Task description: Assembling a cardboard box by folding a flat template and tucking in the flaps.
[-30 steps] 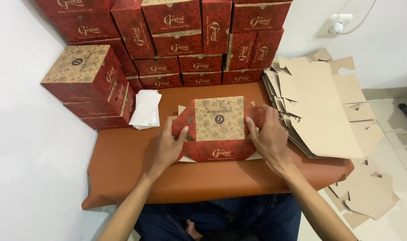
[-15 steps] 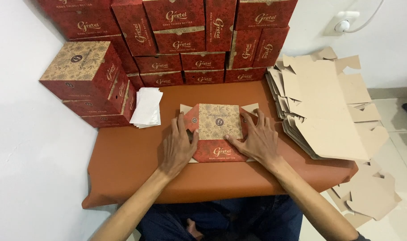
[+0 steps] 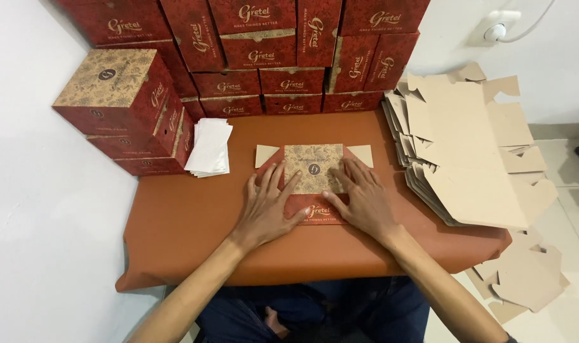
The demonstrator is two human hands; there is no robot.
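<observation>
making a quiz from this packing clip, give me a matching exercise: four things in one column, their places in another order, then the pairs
Things:
1. flattened box
2. white paper stack
3. stack of plain cardboard blanks
4. finished red boxes

Places:
A. piled along the back wall
B. under both hands, table middle
C. right side of the table
D. beside the left boxes

Pairs: 1-B, 2-D, 3-C, 4-A

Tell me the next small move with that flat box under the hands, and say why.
Probably lift the side panels upright. The printed box blank lies flat on the brown table, both the left hand and right hand pressing it down palms flat, its two tan flaps still splayed outward, unlike the finished boxes stacked nearby.
</observation>
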